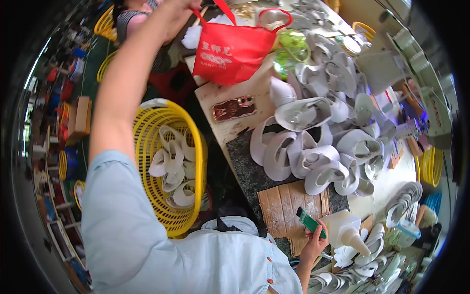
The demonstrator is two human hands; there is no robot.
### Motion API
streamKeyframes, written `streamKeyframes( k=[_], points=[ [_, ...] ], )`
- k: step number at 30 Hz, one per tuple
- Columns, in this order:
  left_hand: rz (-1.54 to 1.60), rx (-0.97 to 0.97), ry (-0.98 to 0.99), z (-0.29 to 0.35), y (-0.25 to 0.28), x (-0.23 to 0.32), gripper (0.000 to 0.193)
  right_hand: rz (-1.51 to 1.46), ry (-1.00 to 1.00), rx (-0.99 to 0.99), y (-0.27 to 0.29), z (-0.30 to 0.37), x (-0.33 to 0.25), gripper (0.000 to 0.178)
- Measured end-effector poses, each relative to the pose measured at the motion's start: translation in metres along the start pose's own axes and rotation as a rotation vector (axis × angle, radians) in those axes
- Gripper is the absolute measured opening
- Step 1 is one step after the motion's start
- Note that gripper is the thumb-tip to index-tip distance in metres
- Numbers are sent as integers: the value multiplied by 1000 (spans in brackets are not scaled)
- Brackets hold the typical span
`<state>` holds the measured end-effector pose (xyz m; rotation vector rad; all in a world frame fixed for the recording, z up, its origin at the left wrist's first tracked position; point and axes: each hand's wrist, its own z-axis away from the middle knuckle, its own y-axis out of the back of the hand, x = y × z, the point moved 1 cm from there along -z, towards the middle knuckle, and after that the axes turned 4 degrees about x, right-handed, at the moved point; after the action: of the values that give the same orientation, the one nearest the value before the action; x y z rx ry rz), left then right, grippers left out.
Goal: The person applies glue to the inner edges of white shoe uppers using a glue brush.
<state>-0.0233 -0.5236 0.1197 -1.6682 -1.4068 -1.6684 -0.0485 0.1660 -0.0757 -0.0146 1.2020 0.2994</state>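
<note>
Worktable (247, 169) fwd & R, w/ big pile of white shoe pcs (320, 159); yellow basket (199, 166) L of it, more white pcs inside. Red bag (235, 54) at table's far L part, handles up; L hand (175, 19) beside a handle, cut off by top of view, so can't tell if fingers grip it. Cardboard (279, 210) flat on near part, white bottle (342, 230) just R. Dark-red phone (235, 109) near bag. R hand (316, 240) by cardboard's R edge, fingers closed round green brush (312, 224), dark end up-L.
</note>
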Motion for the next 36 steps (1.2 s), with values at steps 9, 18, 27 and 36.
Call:
streamKeyframes(
  k=[9, 18, 27, 36],
  points=[
    [193, 241, -140, 24, 146, 33, 17, 162, 19, -166, -57, -27, -33, 32],
    [-221, 438, -196, 14, 217, -63, 17, 340, 38, -305, -104, -30, -45, 33],
    [-191, 689, -49, 54, 304, -103, 12, 365, 45, -341, -122, -36, -46, 30],
    [-122, 538, 28, 54, 337, -101, 16, 335, 62, -394, -138, -30, -37, 30]
  ],
)
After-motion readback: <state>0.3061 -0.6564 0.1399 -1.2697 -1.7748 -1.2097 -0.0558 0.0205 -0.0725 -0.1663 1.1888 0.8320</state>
